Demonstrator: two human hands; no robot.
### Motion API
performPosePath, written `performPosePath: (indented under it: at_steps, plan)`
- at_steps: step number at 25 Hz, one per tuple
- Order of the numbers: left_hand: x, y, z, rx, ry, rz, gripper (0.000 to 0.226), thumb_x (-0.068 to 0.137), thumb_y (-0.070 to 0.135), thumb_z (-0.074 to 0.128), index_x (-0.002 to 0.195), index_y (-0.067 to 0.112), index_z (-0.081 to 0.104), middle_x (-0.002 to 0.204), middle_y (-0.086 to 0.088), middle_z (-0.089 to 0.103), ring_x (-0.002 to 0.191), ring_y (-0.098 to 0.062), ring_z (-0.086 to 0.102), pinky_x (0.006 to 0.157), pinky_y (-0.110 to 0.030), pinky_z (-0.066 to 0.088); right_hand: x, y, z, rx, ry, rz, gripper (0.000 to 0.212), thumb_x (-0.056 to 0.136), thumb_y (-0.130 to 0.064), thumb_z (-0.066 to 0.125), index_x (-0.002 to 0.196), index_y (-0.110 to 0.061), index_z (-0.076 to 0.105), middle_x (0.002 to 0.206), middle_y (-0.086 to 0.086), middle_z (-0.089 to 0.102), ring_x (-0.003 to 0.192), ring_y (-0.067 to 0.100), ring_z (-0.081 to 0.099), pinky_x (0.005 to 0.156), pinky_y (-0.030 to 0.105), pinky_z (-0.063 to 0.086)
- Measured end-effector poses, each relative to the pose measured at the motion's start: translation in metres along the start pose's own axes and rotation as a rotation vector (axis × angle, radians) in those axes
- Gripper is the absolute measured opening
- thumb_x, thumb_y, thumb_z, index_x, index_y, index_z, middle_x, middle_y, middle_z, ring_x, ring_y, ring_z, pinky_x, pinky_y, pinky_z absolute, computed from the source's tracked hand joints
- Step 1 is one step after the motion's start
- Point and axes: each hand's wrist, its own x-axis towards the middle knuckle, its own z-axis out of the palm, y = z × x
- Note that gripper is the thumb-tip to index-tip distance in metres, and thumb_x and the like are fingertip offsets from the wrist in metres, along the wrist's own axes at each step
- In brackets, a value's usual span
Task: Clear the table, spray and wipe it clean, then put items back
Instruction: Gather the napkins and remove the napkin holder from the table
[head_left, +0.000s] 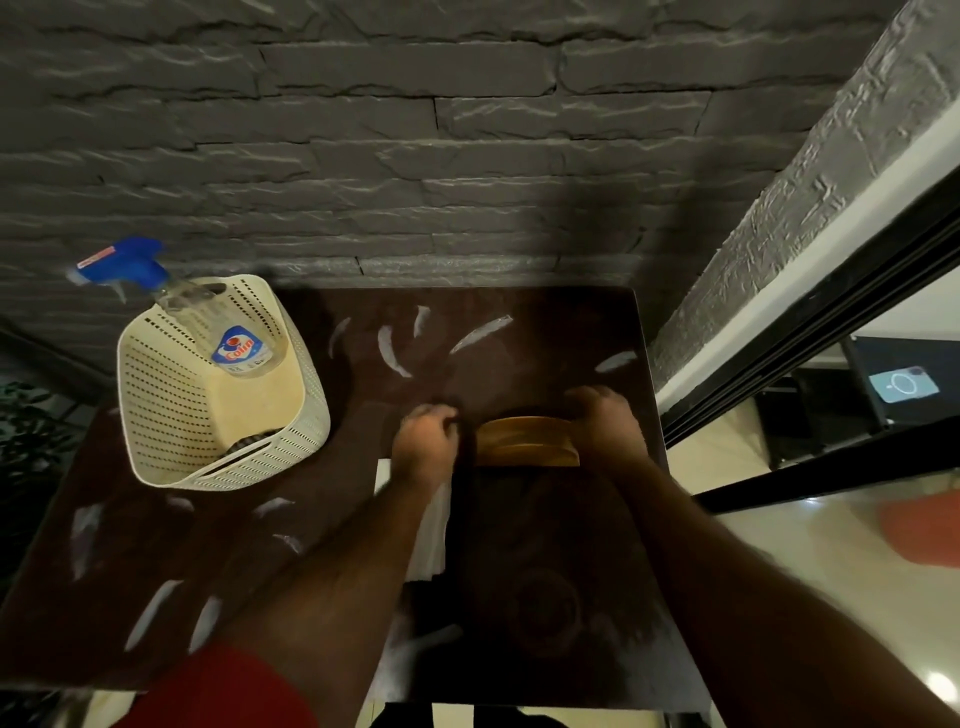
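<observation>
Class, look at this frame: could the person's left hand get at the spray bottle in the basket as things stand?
Probably yes. The spray bottle leans out of the open-topped basket, nothing covering its blue trigger. But the left hand is busy, gripping the dark object alongside the right hand, and must let go first.

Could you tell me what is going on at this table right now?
A person's left hand and right hand grip a wooden object on the dark table. A white cloth lies under the left forearm. The spray bottle sits in a cream basket at the left.
</observation>
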Motion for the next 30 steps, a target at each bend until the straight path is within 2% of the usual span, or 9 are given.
performPosePath:
  at_steps: [3, 5, 9, 12, 16, 18, 21, 25, 30]
  plan:
    - [-0.011, -0.047, -0.014, 0.245, -0.076, -0.212, 0.050, 0.091, 0.047, 0.056, 0.135, 0.025, 0.050, 0.141, -0.009, 0.045, 0.127, -0.031, 0.042, 0.099, -0.043, 0.040, -0.012, -0.027, 0.001, 0.034, 0.259, -0.057, 0.038, 0.086, -0.017, 0.056, 0.124, -0.022, 0.060, 0.127, 0.005, 0.057, 0.122, 0.022, 0.049, 0.095, 0.034, 0.048]
    - [-0.018, -0.065, -0.017, 0.285, -0.228, -0.130, 0.062, 0.086, 0.057, 0.059, 0.139, 0.027, 0.047, 0.148, -0.007, 0.038, 0.132, -0.032, 0.038, 0.104, -0.045, 0.037, -0.022, -0.050, 0.005, 0.063, 0.320, -0.098, 0.035, 0.087, -0.017, 0.056, 0.121, -0.021, 0.061, 0.123, 0.004, 0.057, 0.116, 0.020, 0.051, 0.091, 0.031, 0.048]
    - [-0.025, -0.075, -0.015, 0.377, -0.312, 0.015, 0.081, 0.077, 0.061, 0.068, 0.144, 0.027, 0.040, 0.148, -0.005, 0.043, 0.134, -0.028, 0.040, 0.109, -0.045, 0.033, -0.044, -0.088, 0.025, 0.048, 0.254, -0.154, 0.024, 0.088, -0.022, 0.058, 0.111, -0.026, 0.062, 0.118, -0.004, 0.055, 0.105, 0.009, 0.053, 0.083, 0.020, 0.045]
    - [-0.024, -0.079, -0.017, 0.462, -0.407, 0.074, 0.069, 0.084, 0.057, 0.064, 0.140, 0.022, 0.046, 0.145, -0.004, 0.047, 0.133, -0.025, 0.043, 0.111, -0.042, 0.032, -0.058, -0.106, 0.043, 0.038, 0.203, -0.184, 0.019, 0.088, -0.025, 0.061, 0.107, -0.028, 0.063, 0.112, -0.009, 0.053, 0.086, -0.001, 0.047, 0.067, 0.006, 0.031]
    - [-0.022, -0.077, -0.030, 0.013, -0.503, 0.032, 0.033, 0.078, 0.039, 0.076, 0.099, 0.015, 0.065, 0.112, -0.011, 0.067, 0.103, -0.026, 0.062, 0.079, -0.030, 0.044, -0.066, -0.111, 0.058, 0.183, -0.082, -0.091, 0.021, 0.086, -0.029, 0.067, 0.106, -0.023, 0.065, 0.091, -0.012, 0.063, 0.084, 0.007, 0.063, 0.070, 0.019, 0.045]
    - [-0.022, -0.069, -0.045, -0.232, -0.573, -0.002, 0.039, 0.075, 0.038, 0.079, 0.102, 0.013, 0.066, 0.105, -0.010, 0.068, 0.102, -0.025, 0.062, 0.077, -0.032, 0.045, -0.072, -0.114, 0.058, 0.248, -0.302, -0.053, 0.046, 0.074, -0.038, 0.077, 0.114, -0.021, 0.063, 0.088, -0.015, 0.063, 0.087, 0.005, 0.064, 0.078, 0.028, 0.048]
    - [-0.020, -0.052, -0.067, -0.514, -0.640, -0.010, 0.056, 0.069, 0.041, 0.080, 0.116, 0.016, 0.066, 0.115, -0.009, 0.068, 0.110, -0.024, 0.063, 0.086, -0.032, 0.048, -0.077, -0.117, 0.056, 0.250, -0.402, -0.014, 0.079, 0.063, -0.039, 0.085, 0.132, -0.015, 0.053, 0.118, -0.006, 0.058, 0.110, 0.013, 0.056, 0.095, 0.036, 0.048]
    - [-0.017, -0.039, -0.080, -0.738, -0.580, -0.005, 0.027, 0.074, 0.028, 0.081, 0.099, 0.029, 0.070, 0.098, 0.002, 0.073, 0.099, -0.019, 0.067, 0.087, -0.036, 0.052, -0.074, -0.110, 0.030, 0.337, -0.345, 0.121, 0.049, 0.074, -0.024, 0.081, 0.117, -0.009, 0.062, 0.107, 0.007, 0.067, 0.096, 0.019, 0.066, 0.075, 0.028, 0.053]
    - [-0.020, -0.003, -0.089, -0.521, -0.372, 0.192, 0.106, 0.069, 0.030, 0.086, 0.151, 0.039, 0.020, 0.136, 0.004, 0.053, 0.125, -0.008, 0.049, 0.097, -0.024, 0.041, -0.062, -0.107, -0.020, 0.209, -0.291, 0.016, 0.045, 0.081, -0.023, 0.074, 0.122, -0.010, 0.062, 0.114, 0.009, 0.066, 0.104, 0.024, 0.062, 0.093, 0.043, 0.053]
